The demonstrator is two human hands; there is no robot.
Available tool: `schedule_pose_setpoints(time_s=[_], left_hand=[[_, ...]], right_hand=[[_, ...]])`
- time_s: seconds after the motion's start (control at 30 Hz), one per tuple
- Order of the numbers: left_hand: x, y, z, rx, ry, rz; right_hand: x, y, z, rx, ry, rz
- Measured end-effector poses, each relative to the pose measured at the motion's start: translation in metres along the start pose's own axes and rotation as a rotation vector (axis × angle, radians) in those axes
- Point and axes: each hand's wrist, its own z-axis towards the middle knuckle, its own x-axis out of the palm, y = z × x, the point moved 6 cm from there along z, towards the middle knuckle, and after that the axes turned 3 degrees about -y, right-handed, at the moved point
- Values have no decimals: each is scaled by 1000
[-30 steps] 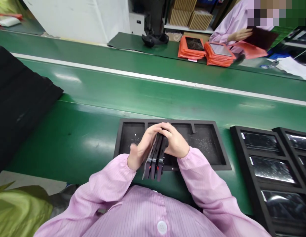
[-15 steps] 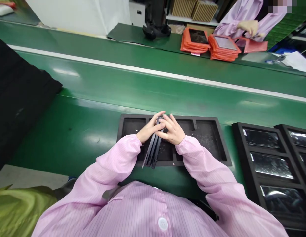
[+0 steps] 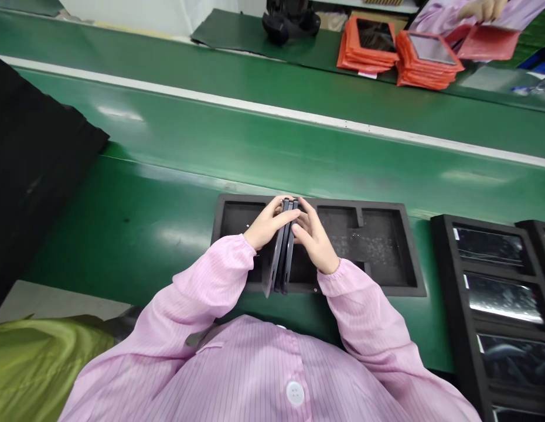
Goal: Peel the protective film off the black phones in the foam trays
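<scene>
A small stack of thin dark panels (image 3: 282, 252) stands on edge between my two hands, over a black foam tray (image 3: 415, 258). My left hand (image 3: 270, 224) grips the panels from the left, its thumb across their upper edges. On the right side, my right hand (image 3: 315, 237) holds the same stack, with its fingers curled behind it. The panels' lower ends reach the tray's front edge. Shallow compartments of the tray show on both sides, with small pale specks in the right one.
More black trays (image 3: 457, 305) with glossy dark panels lie at the right. Orange pouches (image 3: 426, 64) are stacked across the green bench (image 3: 188, 140), near another person's hand (image 3: 482, 10). Black material (image 3: 35, 158) rises at the left; green-yellow cloth (image 3: 44, 363) is below it.
The view has shifted, so the far bench sits higher in the picture. The panels are closer to upright between my hands, and my right hand's fingers have moved down behind the stack.
</scene>
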Motion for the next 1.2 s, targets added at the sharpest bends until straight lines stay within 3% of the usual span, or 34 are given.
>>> schedule_pose_setpoints(time_s=[0.1, 0.3, 0.63, 0.87, 1.03, 1.2], left_hand=[[1, -1, -2, 49, -66, 0], [2, -14, -3, 171, -94, 78], [5, 5, -2, 207, -44, 89], [1, 3, 3, 132, 140, 217], [-2, 1, 3, 41, 293, 174], [-7, 0, 4, 41, 414, 157]], right_hand=[[5, 1, -1, -47, -24, 59], [11, -12, -3, 142, 49, 137], [7, -30, -4, 203, 78, 134], [6, -18, -4, 42, 60, 94], [6, -13, -4, -16, 73, 44], [7, -11, -3, -13, 92, 54]])
